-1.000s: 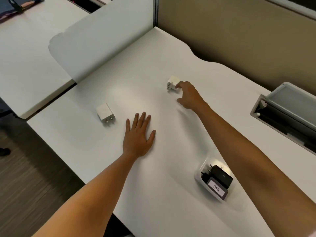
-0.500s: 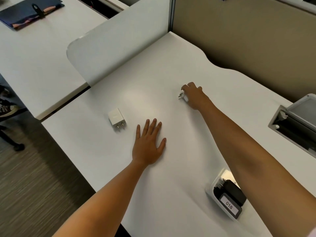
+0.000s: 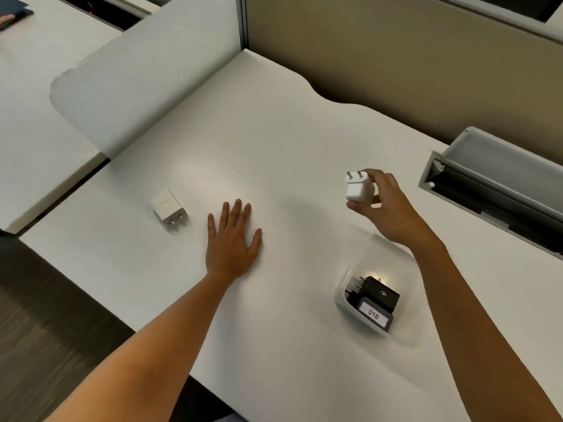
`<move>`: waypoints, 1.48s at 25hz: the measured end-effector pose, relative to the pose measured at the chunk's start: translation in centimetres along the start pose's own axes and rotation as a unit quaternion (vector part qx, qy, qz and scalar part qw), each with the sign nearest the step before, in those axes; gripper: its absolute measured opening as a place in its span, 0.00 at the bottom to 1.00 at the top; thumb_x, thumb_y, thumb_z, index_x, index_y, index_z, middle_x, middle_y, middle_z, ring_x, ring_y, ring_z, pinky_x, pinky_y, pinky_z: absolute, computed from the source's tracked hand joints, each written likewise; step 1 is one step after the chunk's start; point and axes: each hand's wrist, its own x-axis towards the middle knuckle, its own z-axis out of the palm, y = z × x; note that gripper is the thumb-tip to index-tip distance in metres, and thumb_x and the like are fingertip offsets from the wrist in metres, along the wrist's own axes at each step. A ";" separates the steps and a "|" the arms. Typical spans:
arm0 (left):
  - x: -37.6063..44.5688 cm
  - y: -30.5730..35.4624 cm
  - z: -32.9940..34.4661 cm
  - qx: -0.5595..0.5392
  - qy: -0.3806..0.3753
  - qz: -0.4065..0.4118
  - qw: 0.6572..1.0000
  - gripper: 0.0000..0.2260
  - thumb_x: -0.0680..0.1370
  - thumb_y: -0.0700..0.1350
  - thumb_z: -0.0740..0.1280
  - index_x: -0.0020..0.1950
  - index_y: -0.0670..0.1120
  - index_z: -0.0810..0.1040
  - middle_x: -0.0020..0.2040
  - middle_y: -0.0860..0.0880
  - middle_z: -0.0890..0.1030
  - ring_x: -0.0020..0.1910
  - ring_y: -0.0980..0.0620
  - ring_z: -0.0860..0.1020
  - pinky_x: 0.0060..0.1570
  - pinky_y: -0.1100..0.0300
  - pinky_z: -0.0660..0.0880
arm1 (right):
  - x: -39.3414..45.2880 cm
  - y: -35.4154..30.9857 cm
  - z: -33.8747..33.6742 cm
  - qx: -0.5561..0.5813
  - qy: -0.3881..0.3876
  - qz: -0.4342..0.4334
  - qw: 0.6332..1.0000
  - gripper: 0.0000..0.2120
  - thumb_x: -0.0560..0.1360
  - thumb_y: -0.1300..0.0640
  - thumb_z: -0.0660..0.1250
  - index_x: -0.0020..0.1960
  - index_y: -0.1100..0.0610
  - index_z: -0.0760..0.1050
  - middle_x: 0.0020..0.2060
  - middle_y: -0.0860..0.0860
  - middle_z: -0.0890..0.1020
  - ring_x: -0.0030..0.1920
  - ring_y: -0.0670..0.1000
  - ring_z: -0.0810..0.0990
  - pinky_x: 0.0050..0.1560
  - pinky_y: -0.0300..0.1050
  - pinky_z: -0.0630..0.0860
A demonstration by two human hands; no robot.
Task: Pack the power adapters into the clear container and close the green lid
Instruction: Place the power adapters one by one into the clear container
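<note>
My right hand [image 3: 387,208] holds a white power adapter [image 3: 359,187] with two round pins pointing up, lifted above the white desk [image 3: 274,141]. Below it, near the front right, stands the clear container [image 3: 344,295] with a black adapter [image 3: 377,292] inside and a label reading 018; part of the container is hidden by my right forearm. A second white adapter [image 3: 168,209] lies on the desk to the left. My left hand [image 3: 232,242] rests flat on the desk, fingers spread, just right of that adapter. No green lid is in view.
A grey cable tray with a raised flap [image 3: 499,190] is set into the desk at the right. A tan partition wall [image 3: 396,56] runs along the back. A low white divider [image 3: 137,86] separates a neighbouring desk on the left. The desk's front edge drops to dark floor.
My right hand closed on the far white adapter, lifted it off the desk and carried it toward the container. My left hand has stayed flat on the desk.
</note>
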 end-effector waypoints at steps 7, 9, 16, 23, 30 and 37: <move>0.0 0.1 0.2 0.001 0.003 -0.005 1.000 0.29 0.81 0.61 0.51 0.80 0.51 0.58 0.81 0.50 0.57 0.81 0.48 0.50 0.78 0.41 0.45 | -8.4 5.0 -3.0 -0.145 -0.099 0.145 0.974 0.30 0.74 0.51 0.72 0.73 0.50 0.64 0.66 0.51 0.67 0.58 0.53 0.74 0.56 0.46 0.70; 0.0 -0.1 0.3 -0.006 0.004 -0.008 1.000 0.29 0.81 0.61 0.52 0.80 0.51 0.58 0.81 0.50 0.57 0.81 0.48 0.50 0.78 0.41 0.45 | -8.6 5.8 -1.7 -0.174 -0.081 0.174 0.966 0.29 0.75 0.51 0.71 0.72 0.50 0.64 0.66 0.52 0.67 0.57 0.56 0.75 0.53 0.48 0.71; 0.2 -0.3 0.6 -0.009 0.010 -0.006 1.000 0.29 0.81 0.61 0.52 0.80 0.51 0.58 0.81 0.50 0.58 0.81 0.48 0.51 0.78 0.41 0.46 | -8.9 7.8 1.1 -0.215 -0.083 0.204 0.952 0.27 0.77 0.53 0.68 0.72 0.53 0.61 0.68 0.55 0.64 0.57 0.61 0.76 0.53 0.52 0.77; 0.2 -0.4 0.4 -0.007 0.008 -0.008 1.000 0.29 0.81 0.61 0.52 0.80 0.51 0.58 0.81 0.50 0.58 0.81 0.48 0.51 0.78 0.41 0.45 | -8.4 7.9 0.5 -0.211 -0.131 0.216 0.944 0.23 0.80 0.54 0.61 0.73 0.53 0.61 0.68 0.54 0.64 0.49 0.55 0.75 0.51 0.50 0.75; 0.1 -0.2 0.2 -0.006 0.005 -0.011 1.000 0.29 0.81 0.61 0.52 0.80 0.51 0.58 0.81 0.51 0.57 0.81 0.49 0.50 0.78 0.42 0.45 | -8.5 8.0 0.3 -0.263 -0.082 0.193 0.942 0.23 0.80 0.65 0.56 0.74 0.54 0.67 0.68 0.55 0.71 0.60 0.59 0.76 0.55 0.49 0.73; -0.1 -0.2 -0.2 -0.010 0.000 -0.007 1.000 0.29 0.81 0.61 0.52 0.80 0.51 0.58 0.81 0.50 0.57 0.81 0.49 0.50 0.78 0.43 0.43 | -8.9 8.0 0.7 -0.265 -0.012 0.203 0.942 0.19 0.79 0.62 0.57 0.68 0.52 0.75 0.62 0.53 0.80 0.58 0.59 0.79 0.50 0.47 0.74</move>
